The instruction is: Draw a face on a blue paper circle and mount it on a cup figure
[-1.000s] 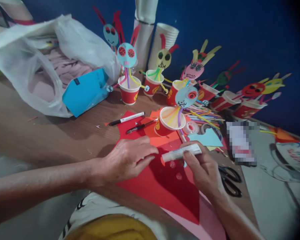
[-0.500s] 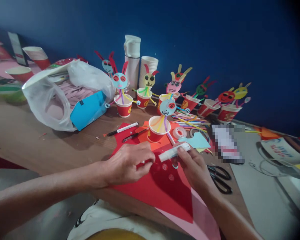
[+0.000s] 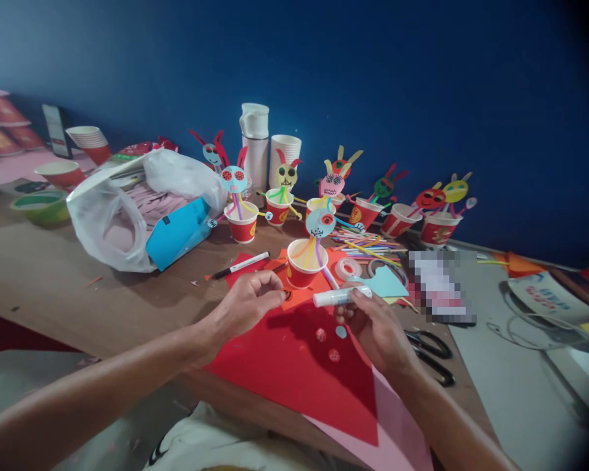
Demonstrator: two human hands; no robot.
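My left hand [image 3: 248, 306] is closed in a pinch on a small round paper piece [image 3: 288, 295], dark-marked on a red-orange ground and partly hidden by the fingertips. A white glue stick [image 3: 331, 297] is gripped in my right hand [image 3: 377, 327], its narrower end pointing left toward the pinched piece. Just beyond both hands stands a red-and-white paper cup [image 3: 303, 273] bearing a light blue paper face [image 3: 321, 223] with one red eye. Below the glue stick, two small reddish discs [image 3: 334, 355] and a pale blue disc [image 3: 341, 332] lie on red paper [image 3: 299, 386].
Several cup figures [image 3: 240, 226] line the back by the blue wall. A plastic bag [image 3: 108, 229] with a blue card [image 3: 179, 232] sits left. Black scissors [image 3: 434, 353], a tape roll [image 3: 348, 269], coloured sticks [image 3: 368, 242] and a marker [image 3: 240, 265] lie around.
My left hand has turned, and the small round piece now shows at its fingertips. The glue stick in my right hand is tilted less. The camera view has shifted slightly.
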